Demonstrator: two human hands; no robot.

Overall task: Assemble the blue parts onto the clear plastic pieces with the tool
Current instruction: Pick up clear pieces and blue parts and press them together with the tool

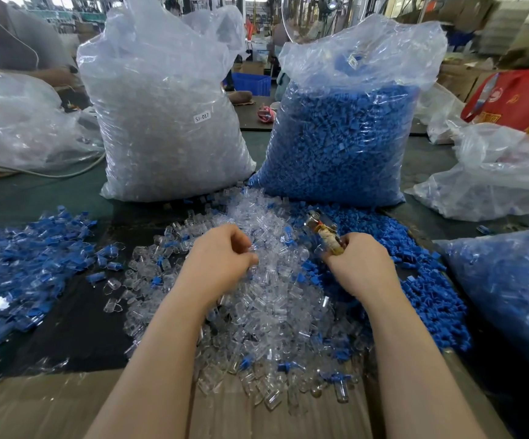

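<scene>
Clear pieces (266, 299) lay in a big heap on the table (76, 321), right in front of the person. They looked small, light and hard, like little cups. They were smooth, so they would likely slip, and a pile like that would slide when touched. It seemed best to pinch one piece by its sides with the fingertips, not to squeeze hard.

Blue parts (421, 280) lay in a pile just to the right of the clear heap, touching it. They looked tiny, light and stiff too. One would be easy to lose, so it should be picked up one at a time.

The left hand (222, 255) was down in the clear heap with its fingers curled. It seemed to be pinching a clear piece, but the piece was hard to see.

The right hand (358, 264) was closed tight around the tool (325, 231). The tool's handle looked wrapped in tape, and its shiny end stuck out past the fist, over the edge of the two piles.

Finished pieces (25, 267), clear with blue, lay in a heap to the left. Two full bags, a clear bag (168, 122) and a blue bag (342, 137), stood behind the piles.
</scene>
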